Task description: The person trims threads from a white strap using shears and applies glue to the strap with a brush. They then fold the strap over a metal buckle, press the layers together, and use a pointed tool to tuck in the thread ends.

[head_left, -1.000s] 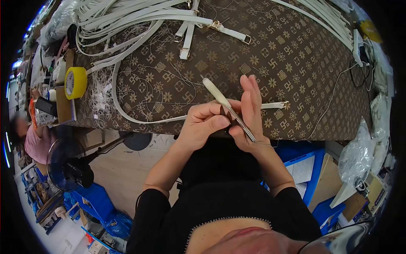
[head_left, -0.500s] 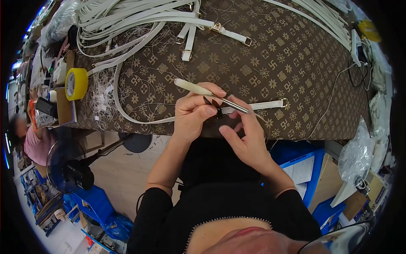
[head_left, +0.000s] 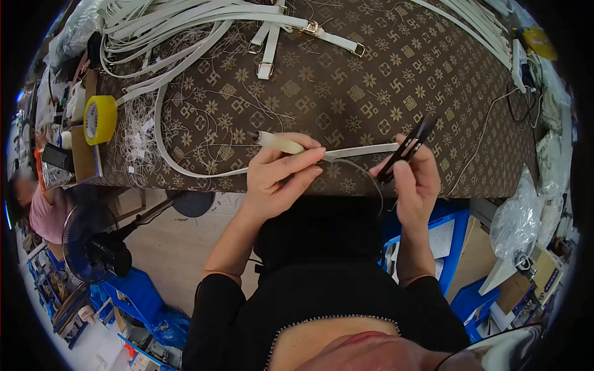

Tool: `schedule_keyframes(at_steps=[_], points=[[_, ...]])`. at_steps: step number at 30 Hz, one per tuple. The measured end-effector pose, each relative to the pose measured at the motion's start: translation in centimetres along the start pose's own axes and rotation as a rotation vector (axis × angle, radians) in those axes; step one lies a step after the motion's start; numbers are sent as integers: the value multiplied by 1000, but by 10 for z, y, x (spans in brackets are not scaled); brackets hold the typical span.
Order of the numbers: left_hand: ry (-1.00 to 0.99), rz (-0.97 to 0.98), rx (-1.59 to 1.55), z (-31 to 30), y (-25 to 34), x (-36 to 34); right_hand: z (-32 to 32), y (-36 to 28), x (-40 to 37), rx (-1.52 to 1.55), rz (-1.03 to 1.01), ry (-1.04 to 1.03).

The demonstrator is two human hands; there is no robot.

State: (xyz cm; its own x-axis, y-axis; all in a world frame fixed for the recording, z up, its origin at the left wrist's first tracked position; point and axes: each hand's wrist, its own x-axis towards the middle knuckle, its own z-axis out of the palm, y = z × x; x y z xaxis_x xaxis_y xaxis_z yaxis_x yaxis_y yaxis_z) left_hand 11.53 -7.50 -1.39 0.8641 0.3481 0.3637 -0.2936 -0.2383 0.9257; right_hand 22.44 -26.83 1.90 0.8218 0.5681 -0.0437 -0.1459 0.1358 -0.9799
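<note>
My left hand (head_left: 276, 179) is closed, thumb and fingertips pinching a narrow white strap (head_left: 362, 149) near the table's front edge. A tool's pale, rounded handle (head_left: 279, 143) is tucked in the same hand, its dark end to the left; its metal shaft is hidden. My right hand (head_left: 419, 182) grips black thread snips (head_left: 408, 148), blades pointing up and right, over the strap's right end. A thin thread (head_left: 365, 171) curves from the left fingertips down towards my right hand. Leftwards, the strap (head_left: 162, 133) loops back towards the pile.
White straps (head_left: 167, 31) with gold buckles (head_left: 311, 26) are heaped at the back left, beside thread scraps (head_left: 141, 133) and yellow tape (head_left: 100, 120). More straps (head_left: 473, 31) lie back right. A fan (head_left: 93, 241) stands left, near a person in pink (head_left: 46, 216).
My right hand has moved right and now holds the black snips, which were between the hands. The pale-handled tool's metal shaft has gone from sight. The view has shifted slightly.
</note>
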Motion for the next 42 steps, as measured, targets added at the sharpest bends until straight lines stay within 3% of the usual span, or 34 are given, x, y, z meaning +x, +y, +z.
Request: schedule_keyframes(at_steps=[4,7,9,14,17,19,28,42], points=[[-99,-19,-169,-7,-9,-6,-28,9,11,-67,31,17],[-151,-112,-115,-10,-7,-4,-33,2,13,-201,215,-64],[-148,-124,-61,-9,-5,-4,-32,-6,16,-529,327,-165],[-123,-147,34,-9,-2,-1,-27,0,16,-696,230,-261],[-118,-153,43,-8,-1,1,-23,11,11,-761,92,-250],[-120,-146,67,-7,-1,1,-15,16,9,-665,60,-117],[-118,-125,86,-7,-3,0,-13,20,12,-844,-60,-162],[-115,-117,94,-6,-4,-1,-14,19,12,-884,-55,-180]])
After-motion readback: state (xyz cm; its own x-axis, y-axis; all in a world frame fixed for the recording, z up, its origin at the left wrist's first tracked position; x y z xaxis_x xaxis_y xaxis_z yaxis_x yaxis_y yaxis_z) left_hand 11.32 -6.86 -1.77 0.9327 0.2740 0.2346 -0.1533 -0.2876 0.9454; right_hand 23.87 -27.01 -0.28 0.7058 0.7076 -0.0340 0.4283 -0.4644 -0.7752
